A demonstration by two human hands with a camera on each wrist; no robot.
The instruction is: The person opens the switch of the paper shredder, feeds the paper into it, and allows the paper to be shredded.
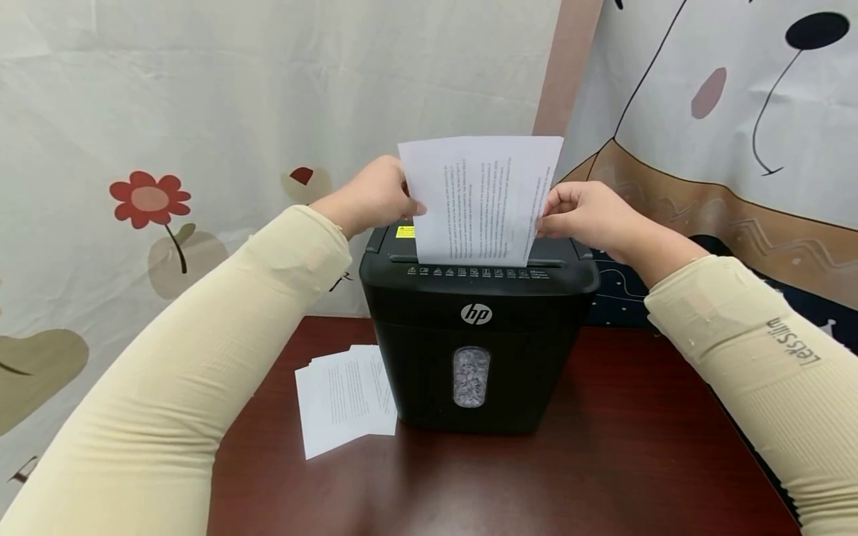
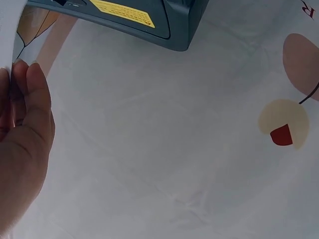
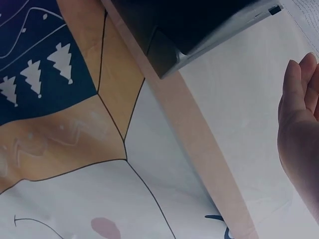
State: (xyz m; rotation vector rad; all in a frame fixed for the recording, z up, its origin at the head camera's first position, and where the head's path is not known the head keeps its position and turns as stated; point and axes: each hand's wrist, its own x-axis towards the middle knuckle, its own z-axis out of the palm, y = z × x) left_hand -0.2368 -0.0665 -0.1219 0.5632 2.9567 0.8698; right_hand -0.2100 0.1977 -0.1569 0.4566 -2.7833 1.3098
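A printed sheet of paper [image 1: 479, 197] stands upright over the black paper shredder [image 1: 418, 327], its lower edge at the slot in the top. My left hand [image 1: 378, 195] pinches the sheet's left edge between thumb and fingers. On the opposite side my right hand [image 1: 586, 214] pinches the right edge, lower part. In the left wrist view, the left hand [image 2: 27, 119] shows at the left border with a strip of the white sheet [image 2: 9, 30]. The right wrist view has the right hand [image 3: 299, 119] at its right border, next to the printed paper [image 3: 304, 17].
Several printed sheets [image 1: 345, 402] lie on the dark red table [image 1: 469, 484], left of the shredder. Paper shreds show through the bin's window [image 1: 471, 377]. A patterned curtain [image 1: 268, 97] hangs close behind, and a yellow label [image 1: 405, 231] marks the shredder's top.
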